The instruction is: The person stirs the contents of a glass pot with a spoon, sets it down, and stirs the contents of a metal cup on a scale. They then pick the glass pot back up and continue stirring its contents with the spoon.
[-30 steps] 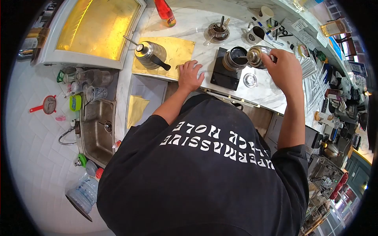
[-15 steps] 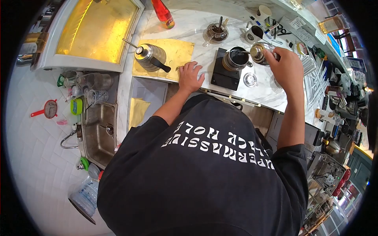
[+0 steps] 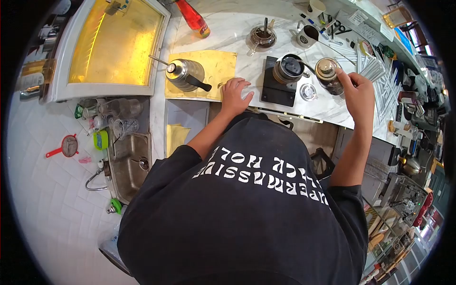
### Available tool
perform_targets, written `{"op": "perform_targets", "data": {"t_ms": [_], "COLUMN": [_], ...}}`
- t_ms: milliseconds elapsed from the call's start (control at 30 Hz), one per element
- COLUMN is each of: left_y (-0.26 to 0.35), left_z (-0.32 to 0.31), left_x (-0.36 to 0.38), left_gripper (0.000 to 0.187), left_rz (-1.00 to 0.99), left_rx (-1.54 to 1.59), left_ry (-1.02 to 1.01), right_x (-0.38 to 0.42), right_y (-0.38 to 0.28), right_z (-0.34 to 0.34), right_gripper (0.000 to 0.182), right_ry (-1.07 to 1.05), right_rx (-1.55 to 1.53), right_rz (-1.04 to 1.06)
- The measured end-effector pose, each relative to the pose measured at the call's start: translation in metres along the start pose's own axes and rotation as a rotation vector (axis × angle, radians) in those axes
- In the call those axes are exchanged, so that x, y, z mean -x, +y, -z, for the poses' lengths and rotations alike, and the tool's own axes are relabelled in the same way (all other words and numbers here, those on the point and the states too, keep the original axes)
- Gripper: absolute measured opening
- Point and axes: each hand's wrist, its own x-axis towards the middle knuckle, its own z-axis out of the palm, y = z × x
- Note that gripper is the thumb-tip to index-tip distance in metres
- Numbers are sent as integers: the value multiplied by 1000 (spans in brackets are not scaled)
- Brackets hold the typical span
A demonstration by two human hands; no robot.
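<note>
My right hand grips the near right side of a small gooseneck kettle. The kettle looks upright, with its thin spout directed at a metal-rimmed pot of dark contents. That pot sits on a flat black scale. A small round clear lid-like piece lies just right of the scale. My left hand rests with fingers spread at the counter's front edge, touching the corner of a yellow cloth. On this cloth stands a larger steel kettle with a black handle.
Behind the scale are a glass pot and a mug. A red bottle stands at the back left. Many straws lie on the right. A sink with cups beside it is at the left.
The small kettle has gone from tilted over the pot to upright, a little farther right, with my right hand still on it. My left hand stays put. The view has shifted slightly.
</note>
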Motion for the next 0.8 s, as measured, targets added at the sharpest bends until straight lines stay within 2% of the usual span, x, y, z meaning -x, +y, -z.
{"op": "perform_targets", "data": {"t_ms": [467,700,800], "left_y": [-13,-24,-25], "left_z": [60,67,69], "left_x": [-1,0,-3], "left_gripper": [29,26,26], "left_rz": [-17,-97,-112], "left_rx": [183,251,279], "left_ry": [-203,-249,-286], "right_x": [45,71,83], "right_y": [30,31,23], "right_z": [-39,-55,-66], "right_gripper": [36,39,32], "right_ry": [186,249,308], "right_rx": [-568,-708,-850], "right_rz": [-378,-475,-509]}}
